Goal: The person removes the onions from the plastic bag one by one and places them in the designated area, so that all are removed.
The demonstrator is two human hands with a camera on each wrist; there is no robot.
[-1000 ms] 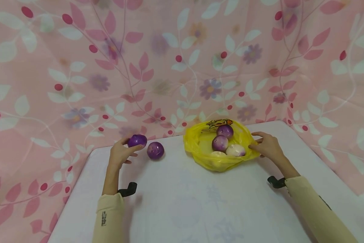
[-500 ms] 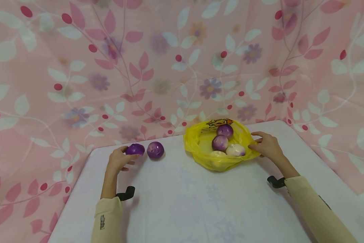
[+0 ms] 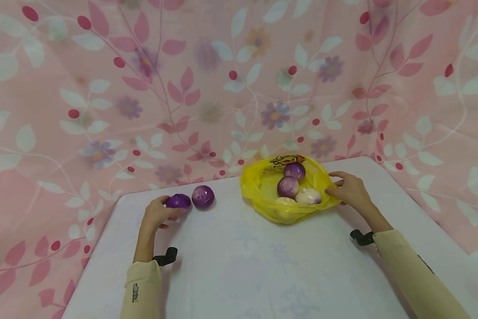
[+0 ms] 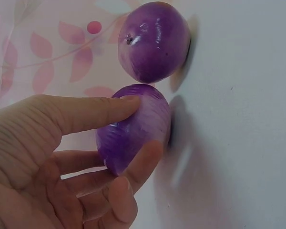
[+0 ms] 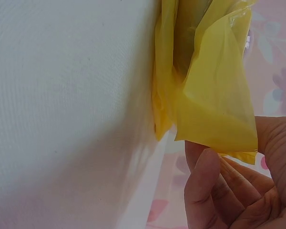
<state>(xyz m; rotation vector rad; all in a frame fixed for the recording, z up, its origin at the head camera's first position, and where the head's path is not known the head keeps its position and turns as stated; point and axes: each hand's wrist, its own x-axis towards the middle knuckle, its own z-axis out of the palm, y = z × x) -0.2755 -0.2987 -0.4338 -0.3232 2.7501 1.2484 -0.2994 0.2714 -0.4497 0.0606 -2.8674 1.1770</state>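
Observation:
My left hand (image 3: 157, 215) holds a round, glossy purple turnip-like vegetable (image 3: 178, 201) between thumb and fingers at the table's left. Its skin fades to pale on one side in the left wrist view (image 4: 128, 126). It is at or very near the tabletop. Just right of it rests a second purple vegetable (image 3: 203, 196); from above I see little or no gap. A yellow plastic bag (image 3: 262, 212) lies with its mouth spread, several purple and whitish vegetables (image 3: 288, 187) inside. Its right edge is pinched by my right hand (image 3: 351, 193); folded plastic (image 5: 219, 105) partly covers those fingers.
The table (image 3: 242, 270) has a white cover with faint printed marks. Close behind its back edge hangs a pink floral curtain (image 3: 207, 110), which continues down both sides. Dark wrist mounts (image 3: 168, 256) stick out inward from the sleeves.
My left hand has lowered the purple turnip-like vegetable toward the table, beside the other one and slightly nearer me. The right hand and bag have hardly moved.

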